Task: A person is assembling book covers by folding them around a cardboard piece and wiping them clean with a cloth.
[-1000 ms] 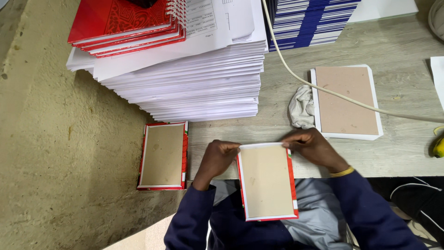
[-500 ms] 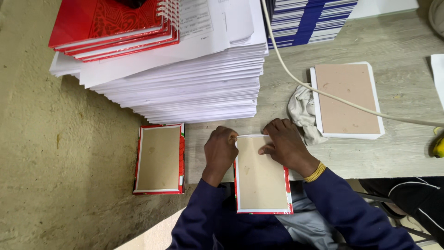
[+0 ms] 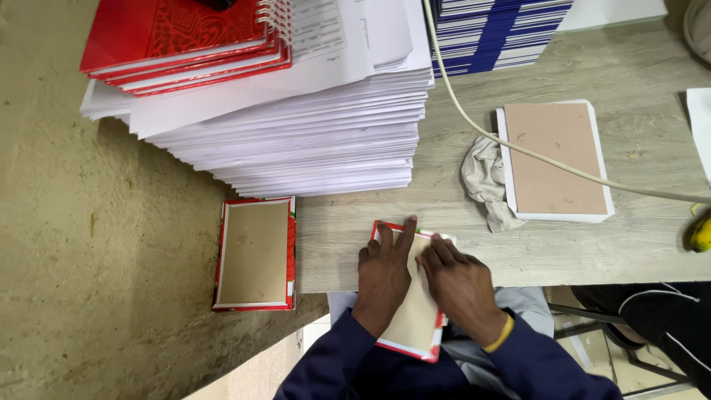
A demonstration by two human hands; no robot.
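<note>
A red-edged cover board (image 3: 412, 320) with a brown cardboard face lies across the near table edge, overhanging toward my lap. My left hand (image 3: 384, 272) presses flat on its left half, fingers stretched along the top. My right hand (image 3: 459, 285), a yellow band at the wrist, lies flat on its right half, fingers pointing left and touching the left hand. Both palms cover most of the board. A second red-edged board (image 3: 255, 253) lies to the left, hanging over the table's left end.
A tall stack of white sheets (image 3: 296, 133) stands behind, topped by red spiral notebooks (image 3: 178, 37). A blue-and-white pile (image 3: 496, 30) sits far back. To the right are a crumpled cloth (image 3: 483, 178), a white-bordered brown board (image 3: 555, 159) and a pale cable (image 3: 474, 122).
Both hands moved inward from the board's top corners and now lie flat over it. The board slid left and farther onto the table, tilting slightly.
</note>
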